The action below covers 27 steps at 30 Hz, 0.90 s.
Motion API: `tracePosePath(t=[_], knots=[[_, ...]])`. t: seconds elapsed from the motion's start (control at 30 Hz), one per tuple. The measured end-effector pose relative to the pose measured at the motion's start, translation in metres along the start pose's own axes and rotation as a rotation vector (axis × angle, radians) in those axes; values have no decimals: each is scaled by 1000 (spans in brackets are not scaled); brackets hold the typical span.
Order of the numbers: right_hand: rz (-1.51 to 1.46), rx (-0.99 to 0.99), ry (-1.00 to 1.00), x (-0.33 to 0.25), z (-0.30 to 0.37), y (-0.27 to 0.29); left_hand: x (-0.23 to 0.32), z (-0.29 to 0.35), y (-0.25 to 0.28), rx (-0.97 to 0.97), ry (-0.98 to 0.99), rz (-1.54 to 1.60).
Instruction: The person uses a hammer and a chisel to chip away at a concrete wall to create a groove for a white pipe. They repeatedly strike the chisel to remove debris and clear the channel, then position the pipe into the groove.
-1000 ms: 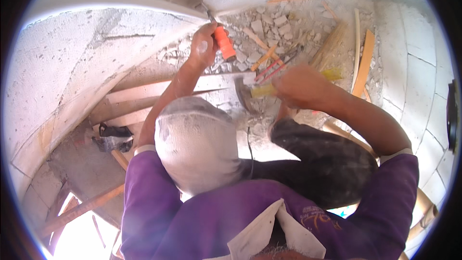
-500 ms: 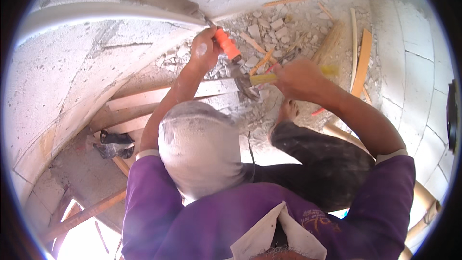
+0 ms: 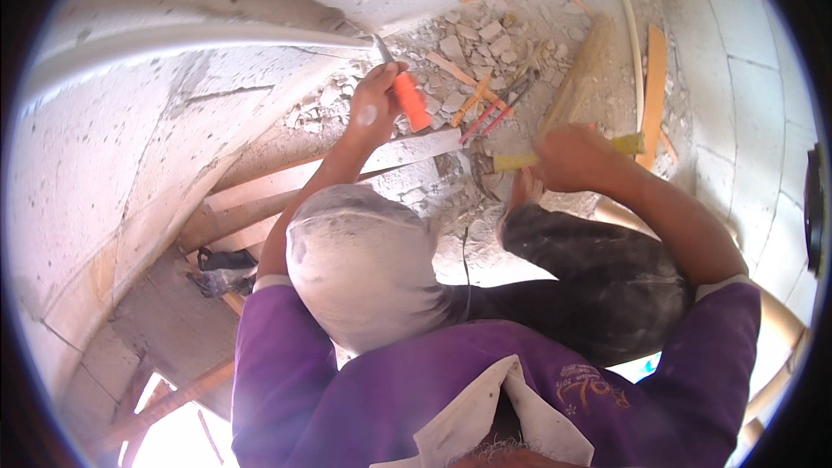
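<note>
My left hand (image 3: 371,108) is closed around the orange grip of a chisel (image 3: 412,106). The chisel's grey metal blade points up to the corner where a white pipe (image 3: 217,38) meets the pitted wall. In my right hand (image 3: 574,159) is a hammer (image 3: 513,162), gripped by its yellow handle. Its dark head, somewhat blurred, hangs below and to the right of the chisel's butt end, apart from it.
Broken rubble (image 3: 485,39) lies along the wall's foot. A red-handled tool (image 3: 496,114) and wood strips (image 3: 654,95) lie on the floor. Planks (image 3: 260,195) and a dark bundle (image 3: 224,269) are at left. A block wall (image 3: 745,121) stands at right.
The hammer has moved away from the chisel's butt, to the right and slightly downward. My left hand and the chisel have shifted slightly down and right, and more of the blade shows.
</note>
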State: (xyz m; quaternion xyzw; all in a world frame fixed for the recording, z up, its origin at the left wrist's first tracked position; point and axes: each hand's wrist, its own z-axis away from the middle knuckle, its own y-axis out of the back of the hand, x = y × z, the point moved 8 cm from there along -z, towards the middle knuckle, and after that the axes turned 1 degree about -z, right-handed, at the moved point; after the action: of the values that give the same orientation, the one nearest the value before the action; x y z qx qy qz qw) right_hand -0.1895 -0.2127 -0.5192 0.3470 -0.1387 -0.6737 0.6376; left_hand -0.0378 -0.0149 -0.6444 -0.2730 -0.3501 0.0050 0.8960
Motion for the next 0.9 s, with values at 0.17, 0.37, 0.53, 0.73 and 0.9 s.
tracePosePath(t=[0.17, 0.37, 0.53, 0.73, 0.9], knots=[[-52, 2, 35, -8, -11, 3, 21, 18, -2, 11, -22, -18], [-105, 6, 51, -24, -14, 9, 31, 12, -11, 88, -68, 46], [-129, -27, 55, -35, -5, 20, 30, 9, -10, 72, -104, 69], [-100, 8, 205, -50, -1, 28, 26, 7, -6, 115, -91, 91], [-112, -3, 223, -52, 0, 25, 26, 4, -7, 101, -64, 152]])
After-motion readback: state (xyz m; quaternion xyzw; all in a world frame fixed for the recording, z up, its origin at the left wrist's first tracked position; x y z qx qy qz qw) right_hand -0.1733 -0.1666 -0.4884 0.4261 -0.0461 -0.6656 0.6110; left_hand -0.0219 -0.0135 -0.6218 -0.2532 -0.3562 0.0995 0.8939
